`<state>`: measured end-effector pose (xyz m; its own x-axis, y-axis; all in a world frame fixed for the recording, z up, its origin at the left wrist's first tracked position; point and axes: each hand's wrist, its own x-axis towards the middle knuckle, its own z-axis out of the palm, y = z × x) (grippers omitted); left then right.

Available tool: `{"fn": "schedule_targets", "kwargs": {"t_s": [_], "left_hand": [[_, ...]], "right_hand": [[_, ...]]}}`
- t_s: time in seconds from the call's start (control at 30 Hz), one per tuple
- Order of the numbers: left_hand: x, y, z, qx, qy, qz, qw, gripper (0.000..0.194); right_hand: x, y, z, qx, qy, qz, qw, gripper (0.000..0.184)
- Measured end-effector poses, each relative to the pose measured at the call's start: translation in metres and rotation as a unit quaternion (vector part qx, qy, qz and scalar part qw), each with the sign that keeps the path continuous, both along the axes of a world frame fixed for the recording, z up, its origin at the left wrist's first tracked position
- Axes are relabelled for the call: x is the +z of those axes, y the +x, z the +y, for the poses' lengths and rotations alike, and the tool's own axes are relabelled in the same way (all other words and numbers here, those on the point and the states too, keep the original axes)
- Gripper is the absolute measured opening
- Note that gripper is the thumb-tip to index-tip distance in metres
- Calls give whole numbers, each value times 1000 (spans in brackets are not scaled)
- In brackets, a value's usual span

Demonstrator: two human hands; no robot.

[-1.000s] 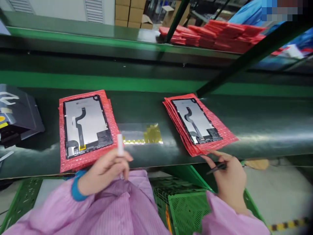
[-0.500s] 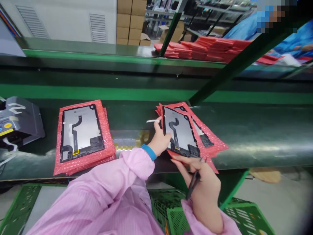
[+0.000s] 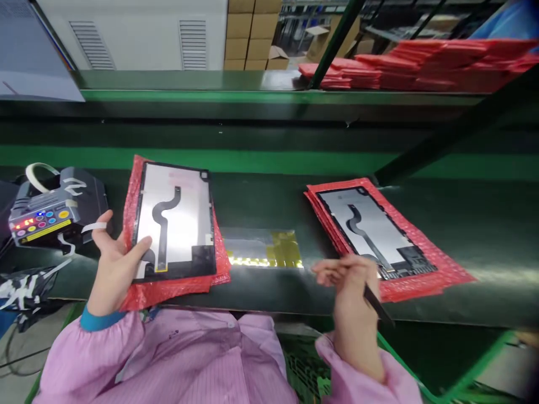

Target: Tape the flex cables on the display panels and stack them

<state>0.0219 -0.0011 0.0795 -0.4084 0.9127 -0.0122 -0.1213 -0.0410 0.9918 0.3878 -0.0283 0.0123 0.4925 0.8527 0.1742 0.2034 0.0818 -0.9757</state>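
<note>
At the left stack, my left hand (image 3: 115,261) grips the left edge of a tablet-like display panel (image 3: 189,224) and the red bubble-wrap bag (image 3: 132,196) under it. The thumb lies over the panel's edge. From a finger of that hand sticks out a white strip (image 3: 93,226). A dark curved flex cable (image 3: 163,241) runs down the panel's silvery back. My right hand (image 3: 356,297) is closed round black tweezers (image 3: 379,306), close to the front of the right stack. On that stack, another display panel (image 3: 379,227) lies on red bubble-wrap bags (image 3: 446,269).
A clear sheet with yellow tape pieces (image 3: 286,249) lies between the stacks. A grey tape dispenser (image 3: 59,202) with lit buttons stands at the left. Red bags (image 3: 421,64) fill the back shelf, and a green post (image 3: 442,129) slants at the right. Green crates (image 3: 303,365) sit below.
My left hand has gone from the right stack to the left one, carrying a panel and bag there. My right hand has stayed near the right stack with the tweezers. The view has shifted left.
</note>
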Motion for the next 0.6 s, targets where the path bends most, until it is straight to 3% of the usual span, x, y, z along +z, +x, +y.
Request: {"fn": "schedule_targets", "kwargs": {"t_s": [0.1, 0.17, 0.37, 0.6], "left_hand": [[-17, -15, 7, 3, -9, 32, 999, 79], [-27, -18, 9, -5, -5, 83, 996, 75], [-52, -19, 9, 20, 3, 291, 957, 65], [-68, -13, 5, 18, 17, 251, 968, 59]], "right_hand": [[-14, -17, 33, 45, -70, 51, 995, 51], [-26, -20, 46, 34, -104, 42, 993, 48], [-48, -17, 54, -23, -149, -1, 989, 51], [-40, -19, 53, -22, -178, -48, 983, 44]]}}
